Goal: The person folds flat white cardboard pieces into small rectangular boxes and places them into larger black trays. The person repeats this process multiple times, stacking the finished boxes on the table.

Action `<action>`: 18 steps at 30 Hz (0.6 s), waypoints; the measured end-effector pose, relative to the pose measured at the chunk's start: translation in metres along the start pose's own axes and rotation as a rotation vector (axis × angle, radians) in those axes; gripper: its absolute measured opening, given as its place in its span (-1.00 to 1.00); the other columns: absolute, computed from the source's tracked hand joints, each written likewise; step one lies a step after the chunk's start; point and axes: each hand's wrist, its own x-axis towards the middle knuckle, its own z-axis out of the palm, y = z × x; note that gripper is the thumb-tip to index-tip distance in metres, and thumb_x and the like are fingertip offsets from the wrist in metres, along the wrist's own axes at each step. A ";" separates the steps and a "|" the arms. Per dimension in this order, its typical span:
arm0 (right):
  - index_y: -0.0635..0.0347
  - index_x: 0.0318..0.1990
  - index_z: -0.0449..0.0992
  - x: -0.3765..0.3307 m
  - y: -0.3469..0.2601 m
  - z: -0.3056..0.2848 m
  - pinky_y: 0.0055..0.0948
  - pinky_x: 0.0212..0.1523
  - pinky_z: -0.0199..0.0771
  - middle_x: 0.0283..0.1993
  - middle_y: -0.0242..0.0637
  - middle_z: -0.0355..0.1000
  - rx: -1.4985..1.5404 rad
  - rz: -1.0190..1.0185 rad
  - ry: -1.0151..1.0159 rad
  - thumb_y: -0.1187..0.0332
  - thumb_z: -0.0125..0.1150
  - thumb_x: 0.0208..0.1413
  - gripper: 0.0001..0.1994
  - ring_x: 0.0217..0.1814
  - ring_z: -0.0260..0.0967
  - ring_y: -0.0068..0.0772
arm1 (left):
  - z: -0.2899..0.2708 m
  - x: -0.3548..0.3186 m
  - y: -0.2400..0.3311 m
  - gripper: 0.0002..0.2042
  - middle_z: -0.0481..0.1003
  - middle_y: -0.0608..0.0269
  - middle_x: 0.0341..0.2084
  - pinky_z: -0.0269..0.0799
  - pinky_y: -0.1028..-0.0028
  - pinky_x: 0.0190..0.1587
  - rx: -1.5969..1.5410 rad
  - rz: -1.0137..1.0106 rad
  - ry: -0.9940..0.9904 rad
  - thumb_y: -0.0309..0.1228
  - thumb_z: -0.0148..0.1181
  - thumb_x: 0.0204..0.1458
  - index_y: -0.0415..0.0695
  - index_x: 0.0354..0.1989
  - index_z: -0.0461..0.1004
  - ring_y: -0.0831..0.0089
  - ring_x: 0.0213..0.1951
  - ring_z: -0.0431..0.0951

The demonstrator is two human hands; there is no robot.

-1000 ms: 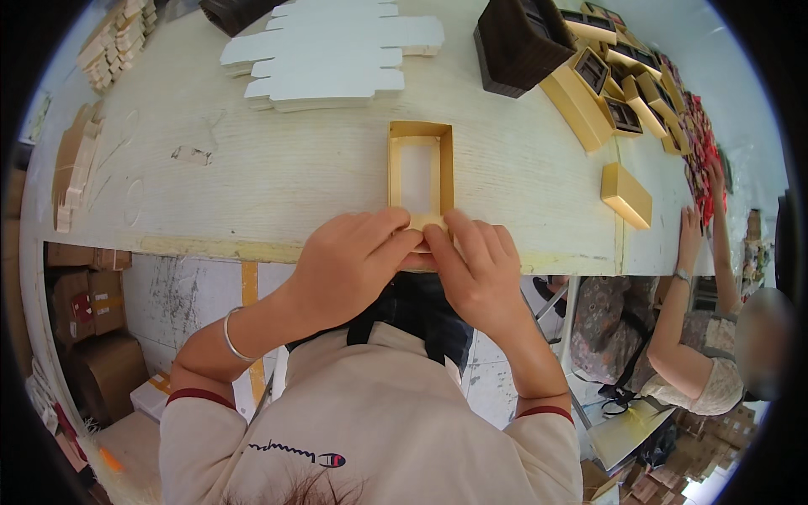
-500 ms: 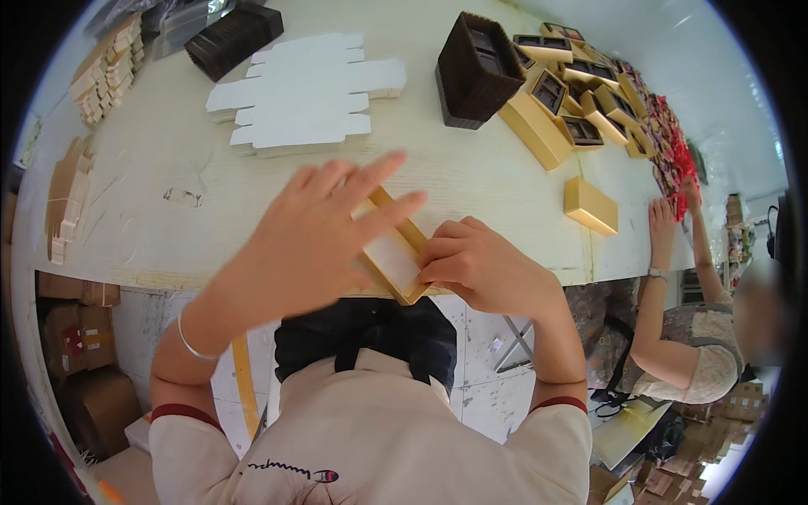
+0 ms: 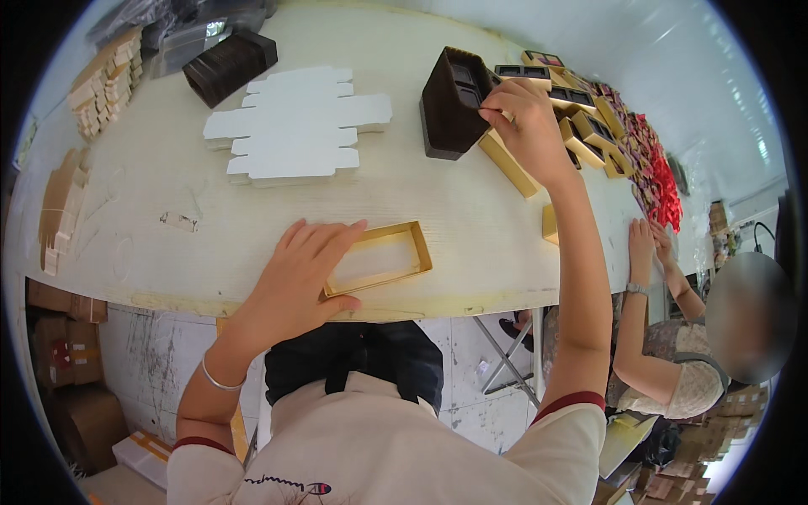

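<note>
An open gold cardboard box (image 3: 396,277) with a pale inside lies near the table's front edge. My left hand (image 3: 295,273) grips its left end, fingers over the far side and thumb by the near corner. Farther off on the right stands a tall stack of dark brown plastic trays (image 3: 448,118). At that stack's upper right edge, my right hand (image 3: 528,122) pinches the rim of a tray with thumb and fingers. Whether that tray has come loose from the stack cannot be seen.
Flat white carton blanks (image 3: 295,126) are piled left of the tray stack, with more brown trays (image 3: 229,67) behind. Gold boxes with brown trays (image 3: 593,130) crowd the right side, near red material (image 3: 667,194). A co-worker's hands (image 3: 648,240) are at the right table edge.
My right hand has left the gold box and reached up to the tray stack. My left hand has come down onto the box, which now lies turned more sideways.
</note>
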 end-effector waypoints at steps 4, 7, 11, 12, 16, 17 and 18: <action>0.26 -0.41 0.52 0.002 -0.002 -0.004 -0.38 -0.23 0.36 -0.41 -0.38 0.45 -0.020 -0.024 0.162 0.49 0.30 -0.02 -0.93 -0.25 0.35 -0.35 | 0.005 -0.006 -0.004 -0.14 0.36 0.15 0.07 0.08 0.13 0.24 -0.010 -0.054 0.086 -0.20 0.48 -0.35 -0.10 0.24 0.24 0.08 0.03 0.30; 0.23 -0.41 0.51 -0.003 -0.007 -0.016 -0.48 -0.27 0.33 -0.42 -0.45 0.44 0.417 0.281 0.412 0.44 0.32 0.03 -0.90 -0.32 0.34 -0.51 | -0.005 -0.004 0.004 -0.14 0.38 0.19 0.07 0.14 0.19 0.18 0.139 -0.069 0.065 -0.23 0.48 -0.36 -0.10 0.24 0.24 0.11 0.00 0.30; 0.28 -0.18 0.44 -0.032 -0.079 -0.065 -0.50 -0.29 0.40 -0.36 -0.38 0.43 1.398 0.514 0.407 0.38 0.29 0.07 -0.78 -0.41 0.34 -0.56 | -0.009 -0.003 -0.007 -0.12 0.40 0.22 0.04 0.19 0.25 0.10 -0.001 -0.010 0.077 -0.30 0.50 -0.38 -0.08 0.26 0.24 0.15 -0.04 0.31; 0.29 -0.16 0.42 -0.052 -0.092 -0.062 -0.47 -0.28 0.44 -0.34 -0.37 0.44 1.475 0.579 0.309 0.37 0.27 0.09 -0.76 -0.38 0.36 -0.54 | -0.008 -0.005 -0.010 -0.11 0.40 0.22 0.04 0.19 0.27 0.09 -0.051 0.023 0.100 -0.31 0.50 -0.39 -0.08 0.26 0.23 0.15 -0.05 0.31; 0.23 -0.25 0.40 -0.119 -0.120 -0.019 -0.40 -0.24 0.54 -0.25 -0.30 0.48 1.767 0.948 -0.019 0.31 0.15 0.20 -0.83 -0.27 0.46 -0.46 | -0.010 -0.003 -0.003 -0.11 0.40 0.18 0.02 0.23 0.25 0.09 -0.074 -0.050 0.022 -0.40 0.49 -0.36 -0.04 0.29 0.21 0.12 -0.02 0.30; 0.20 -0.29 0.39 -0.126 -0.127 -0.010 -0.40 -0.23 0.55 -0.23 -0.28 0.50 1.789 1.071 -0.069 0.30 0.11 0.23 -0.84 -0.25 0.48 -0.45 | -0.013 -0.002 0.002 -0.12 0.40 0.17 0.02 0.24 0.25 0.09 -0.023 -0.058 0.008 -0.42 0.48 -0.35 -0.03 0.29 0.21 0.11 -0.02 0.32; 0.19 -0.30 0.39 -0.130 -0.133 -0.003 -0.39 -0.21 0.56 -0.22 -0.28 0.50 1.767 1.111 -0.032 0.30 0.10 0.24 -0.84 -0.25 0.48 -0.46 | -0.014 -0.002 0.006 -0.13 0.40 0.15 0.01 0.26 0.25 0.09 0.027 -0.067 -0.007 -0.43 0.47 -0.33 -0.02 0.29 0.20 0.10 -0.02 0.33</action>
